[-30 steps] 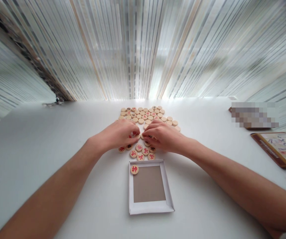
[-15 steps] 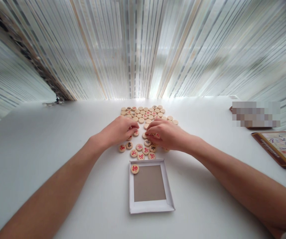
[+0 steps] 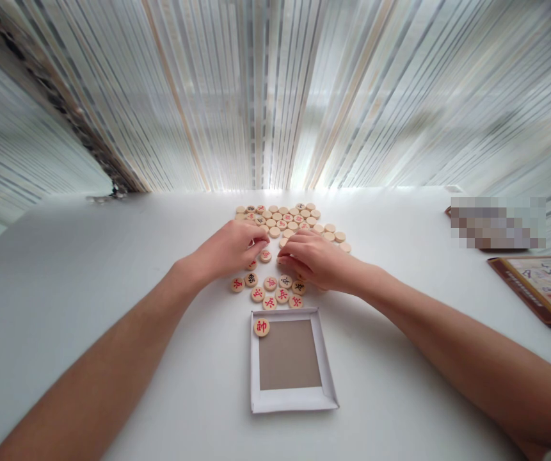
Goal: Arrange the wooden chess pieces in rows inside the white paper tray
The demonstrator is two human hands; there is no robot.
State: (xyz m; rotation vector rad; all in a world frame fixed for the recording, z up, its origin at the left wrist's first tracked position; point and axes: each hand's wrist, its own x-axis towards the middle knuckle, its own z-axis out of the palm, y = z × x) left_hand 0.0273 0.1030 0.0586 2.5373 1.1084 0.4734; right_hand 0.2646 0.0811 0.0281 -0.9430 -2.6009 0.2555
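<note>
My left hand (image 3: 227, 251) is cupped at the near edge of a loose heap of round wooden Chinese chess pieces (image 3: 279, 221), its fingertips just above one red-marked disc (image 3: 265, 255). Nothing shows pinched in it. My right hand (image 3: 314, 260) curves down over the heap's right side, and its palm hides whatever lies beneath. Below the hands, face-up discs (image 3: 270, 292) with red or black characters lie in loose rows. One red-marked disc (image 3: 262, 327) sits in the top left corner of a shallow white paper tray (image 3: 294, 402) with a grey-brown base.
The white table (image 3: 112, 269) runs wide on both sides. At the right stand a brown-edged illustrated book (image 3: 546, 291) and a pixelated, unreadable object (image 3: 497, 223). A striped curtain (image 3: 275, 96) hangs behind the far table edge.
My hands have drawn slightly apart, leaving more discs visible between them. The right hand has shifted over the discs. The tray and its disc have stayed in place.
</note>
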